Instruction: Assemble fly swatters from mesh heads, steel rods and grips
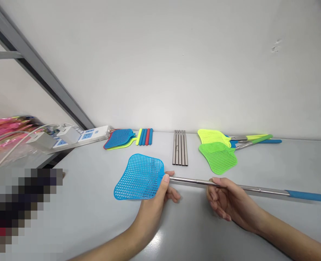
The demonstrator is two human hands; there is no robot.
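A blue fly swatter [140,177] lies across the white table [95,203], its mesh head at the left and its extended metal rod running right to a blue handle [309,196]. My left hand [161,194] pinches the base of the mesh head where the rod joins it. My right hand [228,199] is closed around the rod a little further right.
Along the back wall lie loose swatter heads [119,138], coloured grips [144,136], several metal rods [180,147], and finished green and yellow swatters [217,152]. A white power strip [78,136] with plugs sits at the back left. A blurred patch covers the lower left.
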